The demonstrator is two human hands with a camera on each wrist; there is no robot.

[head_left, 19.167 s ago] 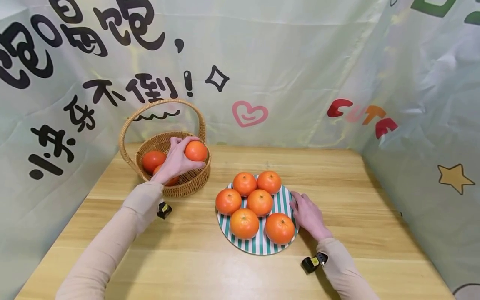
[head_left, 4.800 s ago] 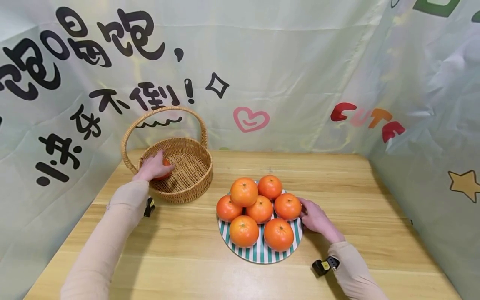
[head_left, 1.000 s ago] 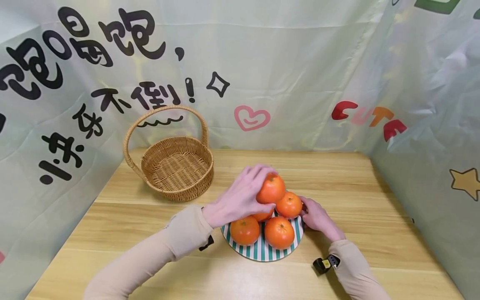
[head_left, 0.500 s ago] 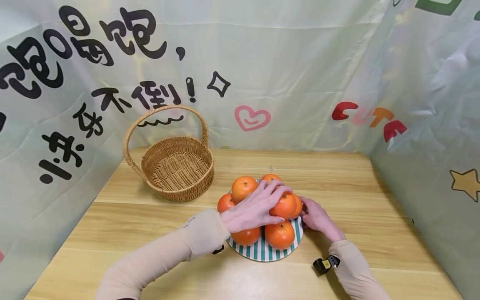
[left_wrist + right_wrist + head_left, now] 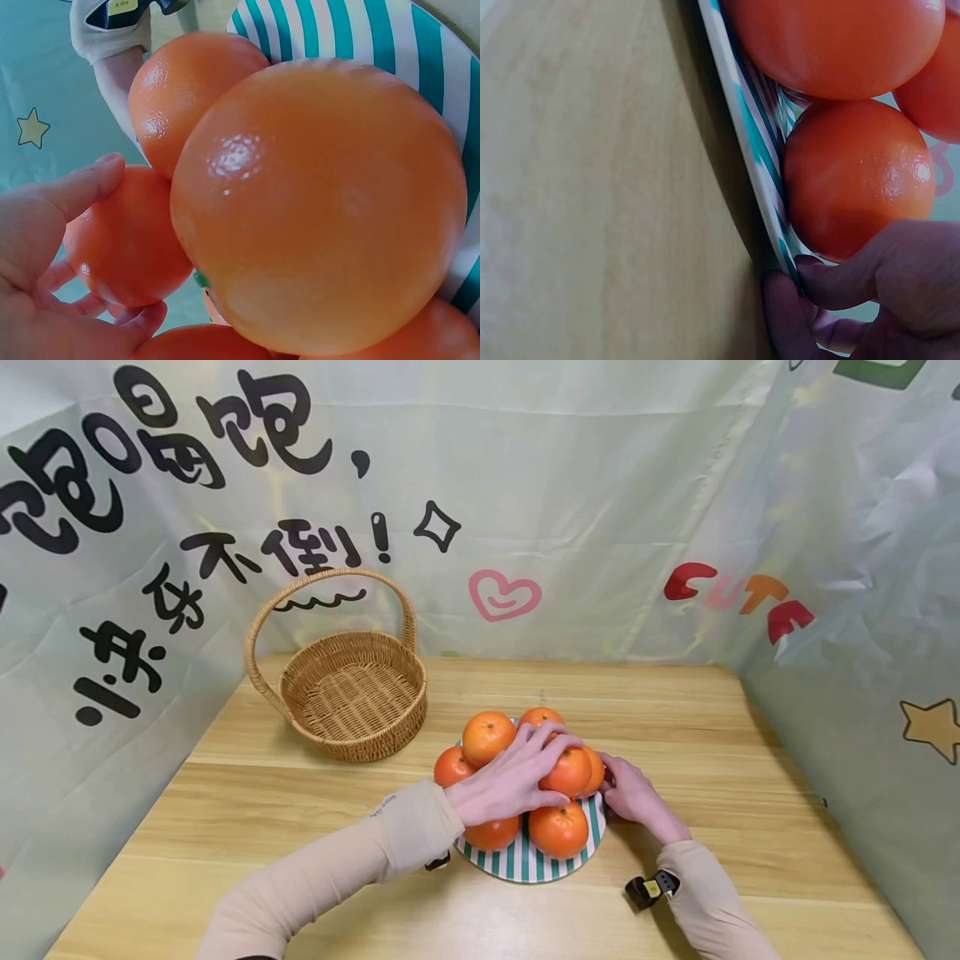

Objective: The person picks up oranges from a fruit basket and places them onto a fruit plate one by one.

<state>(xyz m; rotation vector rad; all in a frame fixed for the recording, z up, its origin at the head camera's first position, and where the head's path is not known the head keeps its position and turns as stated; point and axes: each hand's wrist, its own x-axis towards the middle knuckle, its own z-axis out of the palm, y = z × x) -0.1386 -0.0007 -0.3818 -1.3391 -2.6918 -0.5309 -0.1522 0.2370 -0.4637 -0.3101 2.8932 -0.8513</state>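
Note:
My left hand (image 5: 517, 772) curls its fingers and thumb round an orange (image 5: 567, 771) on top of the pile on a round plate (image 5: 525, 867) with green and white stripes. In the left wrist view that orange (image 5: 127, 240) sits against two others, thumb on one side and fingertips below. Several more oranges, such as the front one (image 5: 558, 831), lie on the plate; some are partly hidden by the hand. At the plate's right edge my right hand (image 5: 633, 789) pinches the rim; thumb and forefinger meet there beside an orange (image 5: 859, 180) in the right wrist view.
A wicker basket (image 5: 382, 743) with a tall arched handle stands at the back left of the wooden table (image 5: 337, 810). Printed cloth walls (image 5: 600, 527) enclose the table at the back and both sides.
Earlier oranges lay in the basket; the last has gone to the plate. Over the last second my left hand moved it slightly right and down onto the pile. The right hand stayed at the rim.

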